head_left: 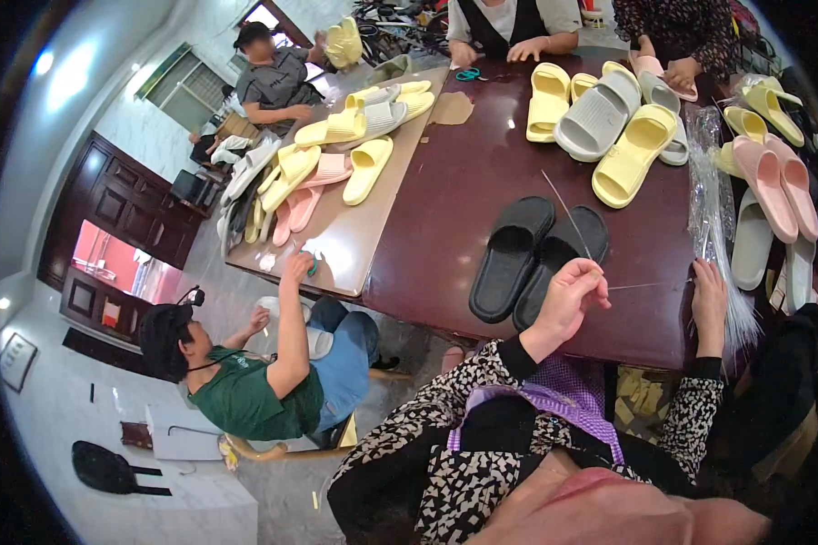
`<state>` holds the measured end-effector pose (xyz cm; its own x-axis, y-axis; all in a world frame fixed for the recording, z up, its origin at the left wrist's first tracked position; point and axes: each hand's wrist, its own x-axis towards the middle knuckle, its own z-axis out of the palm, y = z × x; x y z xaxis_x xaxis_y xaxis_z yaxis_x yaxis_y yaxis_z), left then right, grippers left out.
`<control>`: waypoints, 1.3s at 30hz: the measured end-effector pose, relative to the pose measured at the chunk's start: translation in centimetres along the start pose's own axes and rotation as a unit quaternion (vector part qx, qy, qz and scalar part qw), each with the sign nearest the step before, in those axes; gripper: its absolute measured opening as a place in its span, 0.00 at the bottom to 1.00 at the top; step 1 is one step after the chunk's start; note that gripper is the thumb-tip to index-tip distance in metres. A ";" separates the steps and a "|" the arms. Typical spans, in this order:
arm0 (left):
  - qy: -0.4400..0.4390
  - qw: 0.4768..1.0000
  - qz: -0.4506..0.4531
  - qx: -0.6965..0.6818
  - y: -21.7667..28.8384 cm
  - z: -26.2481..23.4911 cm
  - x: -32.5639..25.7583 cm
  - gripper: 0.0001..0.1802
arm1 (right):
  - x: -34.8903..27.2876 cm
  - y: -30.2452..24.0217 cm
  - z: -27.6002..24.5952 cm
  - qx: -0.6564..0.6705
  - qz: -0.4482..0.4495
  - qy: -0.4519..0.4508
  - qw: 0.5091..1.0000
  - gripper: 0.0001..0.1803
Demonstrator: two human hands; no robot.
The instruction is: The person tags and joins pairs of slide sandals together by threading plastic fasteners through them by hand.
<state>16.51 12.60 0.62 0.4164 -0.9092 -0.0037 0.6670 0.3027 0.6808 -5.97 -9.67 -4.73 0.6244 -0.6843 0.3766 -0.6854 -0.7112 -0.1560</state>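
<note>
While the left hand [573, 291] pinches a thin clear strip [568, 213], right fingers [709, 295] lie flat on plastic ties [723, 263].

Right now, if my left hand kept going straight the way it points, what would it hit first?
Probably the pair of black slippers just beyond the left hand, which pinches a thin clear strip; depth is hard to judge.

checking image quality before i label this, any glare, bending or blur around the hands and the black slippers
Head view: strong fisheye, the dark table edges bow and the corners go black; soft window glare on the pale board and a sheen on the clear plastic ties; the black slippers are sharp and evenly lit; the left hand and right hand show little blur; the thin tie in the left grip is faint.
</note>
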 end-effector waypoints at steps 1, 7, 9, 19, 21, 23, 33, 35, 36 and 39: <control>0.008 1.000 0.004 -0.009 0.3 -0.1 -0.3 0.03 | 0.1 -0.2 0.0 -0.007 -0.001 0.002 1.000 0.17; -0.005 0.999 -0.020 -0.050 -0.1 -0.8 -0.9 0.03 | -0.3 -0.1 0.4 -0.025 0.011 0.015 1.000 0.17; 0.026 1.000 0.006 -0.004 0.2 -0.6 -0.4 0.02 | -0.6 1.0 0.7 -0.053 0.027 0.013 0.998 0.17; 0.009 0.999 -0.046 -0.002 -2.0 -0.1 1.3 0.03 | 0.9 0.9 0.5 0.113 0.020 0.113 0.987 0.17; 0.026 0.998 -0.051 0.008 -2.7 -0.3 1.0 0.04 | 0.3 0.9 0.5 0.115 0.030 0.114 0.986 0.16; 0.037 0.998 -0.056 0.012 -3.4 -0.6 0.8 0.04 | -0.1 0.7 0.5 0.136 0.030 0.121 0.983 0.14; 0.046 0.996 -0.026 0.066 -3.6 -1.5 0.9 0.05 | 0.4 0.5 0.0 0.161 0.042 0.122 0.978 0.07; 0.049 0.996 -0.022 0.077 -3.3 -1.6 1.0 0.05 | 0.6 0.8 0.3 0.169 0.042 0.123 0.977 0.07; 0.061 0.995 -0.018 0.079 -3.1 -1.6 1.1 0.05 | 0.6 1.1 0.5 0.169 0.042 0.123 0.977 0.07; 0.084 0.993 -0.012 0.085 -2.4 -1.6 1.3 0.06 | 0.5 1.9 0.9 0.193 0.060 0.119 0.972 0.05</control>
<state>16.46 11.14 -2.20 0.5093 -0.8502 -0.1334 0.5693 0.2165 0.7931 -6.62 -11.49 -5.63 0.4127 -0.7421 0.5282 -0.5278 -0.6675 -0.5252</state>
